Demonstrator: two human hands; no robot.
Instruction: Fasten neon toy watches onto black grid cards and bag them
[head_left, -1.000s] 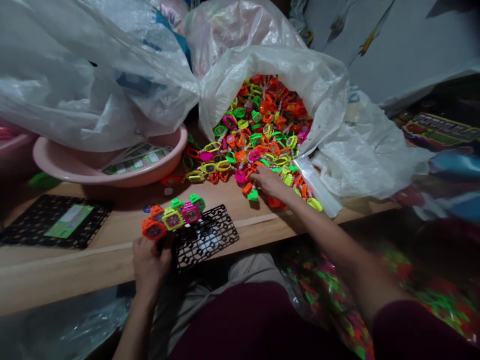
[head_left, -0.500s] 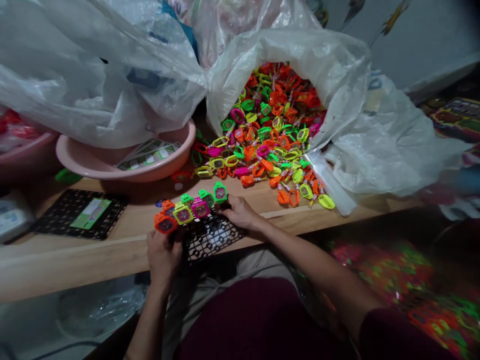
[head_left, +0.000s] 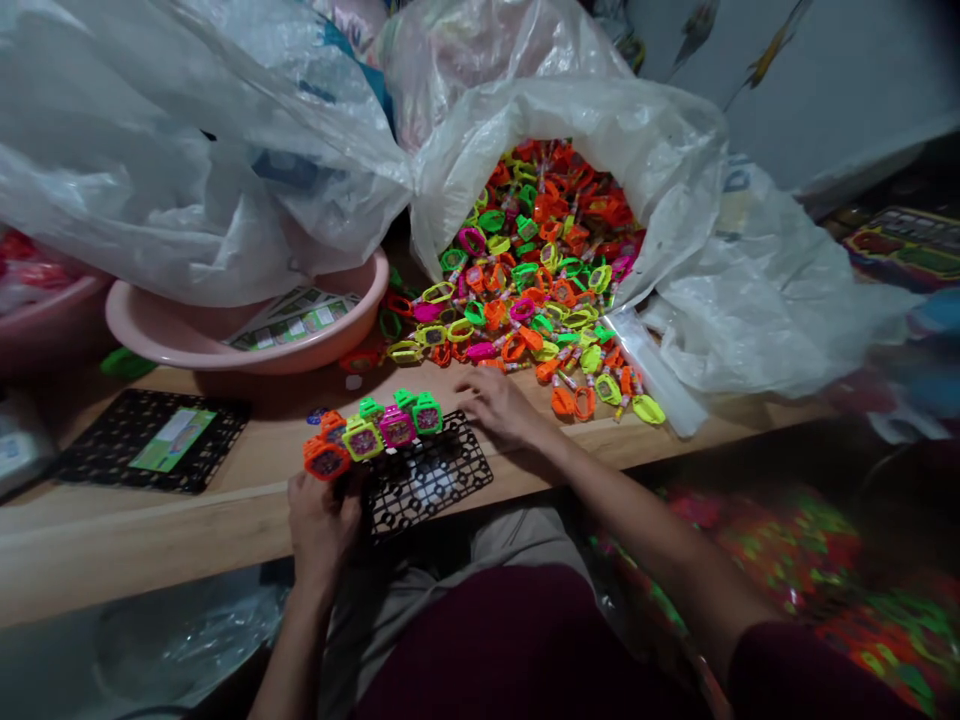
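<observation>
We hold the toy-watch row [head_left: 364,437] in L hand [head_left: 322,535], fingers [head_left: 330,505] shut round its end, above black grid mat [head_left: 442,480]; R hand [head_left: 499,405] open, fingers [head_left: 480,385] wide, near loose watch heap [head_left: 525,270] on bench [head_left: 150,540]. Grip row firmly.

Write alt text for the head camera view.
A person's left hand holds a row of neon toy watches over a black plastic grid, while the right hand reaches toward a heap of more watches spilling from a white plastic sack onto a wooden table.
</observation>
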